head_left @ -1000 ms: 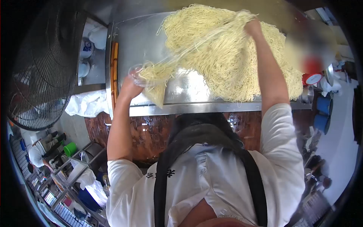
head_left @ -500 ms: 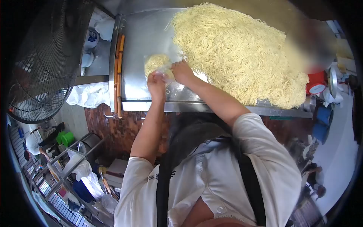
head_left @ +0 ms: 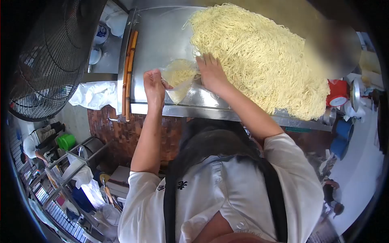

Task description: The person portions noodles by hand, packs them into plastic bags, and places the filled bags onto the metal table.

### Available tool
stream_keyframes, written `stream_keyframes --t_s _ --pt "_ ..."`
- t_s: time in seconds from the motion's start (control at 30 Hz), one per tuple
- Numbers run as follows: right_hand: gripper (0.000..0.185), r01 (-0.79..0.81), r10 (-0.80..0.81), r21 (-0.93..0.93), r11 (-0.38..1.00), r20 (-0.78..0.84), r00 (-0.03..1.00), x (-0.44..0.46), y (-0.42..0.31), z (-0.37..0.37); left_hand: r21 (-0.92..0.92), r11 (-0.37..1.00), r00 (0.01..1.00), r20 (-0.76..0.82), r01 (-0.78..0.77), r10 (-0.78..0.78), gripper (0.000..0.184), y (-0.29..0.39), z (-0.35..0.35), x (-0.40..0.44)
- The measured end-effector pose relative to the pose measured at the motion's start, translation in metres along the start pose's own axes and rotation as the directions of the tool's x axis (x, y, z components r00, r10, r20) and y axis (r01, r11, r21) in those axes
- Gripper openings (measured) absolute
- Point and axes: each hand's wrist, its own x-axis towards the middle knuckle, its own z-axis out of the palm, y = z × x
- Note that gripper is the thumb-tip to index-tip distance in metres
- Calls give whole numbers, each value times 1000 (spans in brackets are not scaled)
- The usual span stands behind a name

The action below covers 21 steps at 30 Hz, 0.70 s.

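A clear plastic bag (head_left: 178,97) with pale yellow noodles inside is over the steel worktop (head_left: 158,36). My left hand (head_left: 154,86) is closed on the bag's left edge, with the bag stretched out to the right of my fingers. My right hand (head_left: 212,75) lies palm down at the left edge of a big heap of noodles (head_left: 251,52). Its fingers are stretched out over the nearest strands, beside the bag's right side. Whether the right thumb touches the bag I cannot tell.
Two bamboo poles (head_left: 129,73) lie along the worktop's left edge. A wire fan guard (head_left: 44,60) stands further left, above a white plastic sheet (head_left: 95,95). At the right end are a red container (head_left: 337,93) and blue buckets (head_left: 342,137). Another person (head_left: 36,141) bends at the lower left.
My left hand has moved left, away from the right hand, and the bag now spreads open between them. My right hand has gone from closed near the bag to stretched out at the heap.
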Motion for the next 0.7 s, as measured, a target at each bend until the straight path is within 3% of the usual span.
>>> stream_keyframes --t_s 0.07,0.1,0.13,0.2,0.27,0.3,0.37,0.4,0.43,0.47,0.5,0.53,0.57,0.6,0.67,0.7 --pt "38 -45 49 -42 998 101 994 -11 8 23 106 992 982 182 -62 42 23 -11 -3 3" --pt "36 -70 27 108 992 356 934 -2 7 21 149 983 961 271 -104 60 23 -11 -1 5" --pt "35 -133 -38 248 960 582 812 3 6 17 376 882 907 403 -285 121 24 -13 5 3" --pt "33 -186 -171 455 871 635 753 11 9 -10 633 450 739 666 -630 99 25 -18 19 -6" --pt "31 -238 -315 624 745 643 698 22 18 -47 648 442 720 694 -620 -7 29 -39 22 4" --pt "30 -197 -293 548 813 677 675 20 26 -54 654 439 706 706 -616 -61 32 -46 23 7" --pt "33 -361 -105 352 863 826 555 25 45 -94 627 508 701 711 -590 -63 30 -42 9 10" --pt "37 -584 -28 432 687 819 573 20 66 -106 613 537 699 712 -579 -60 30 -38 -4 18" --pt "44 -749 47 492 444 822 568 15 77 -114 531 570 681 729 -627 69 27 -39 -16 25" --pt "48 -643 235 296 706 758 608 12 74 -111 556 616 765 632 -558 123 25 -46 -23 21" --pt "53 -505 380 25 863 627 680 8 69 -110 566 659 833 526 -494 173 24 -30 -22 9" --pt "59 -364 459 -285 887 447 768 7 61 -113 564 701 885 412 -436 219 22 -14 -18 -2" --pt "75 -350 434 -270 897 387 814 7 41 -106 511 783 917 352 -356 188 21 -10 -14 -6" --pt "82 -348 346 -76 934 423 837 18 9 -115 443 853 944 291 -277 155 20 -6 -11 -9" --pt "89 -176 119 130 976 356 927 29 -27 -78 408 881 949 289 -241 126 20 5 -8 -4" --pt "64 -28 29 158 987 -9 1000 27 -37 -56 397 886 948 294 -239 124 19 19 -4 -6"
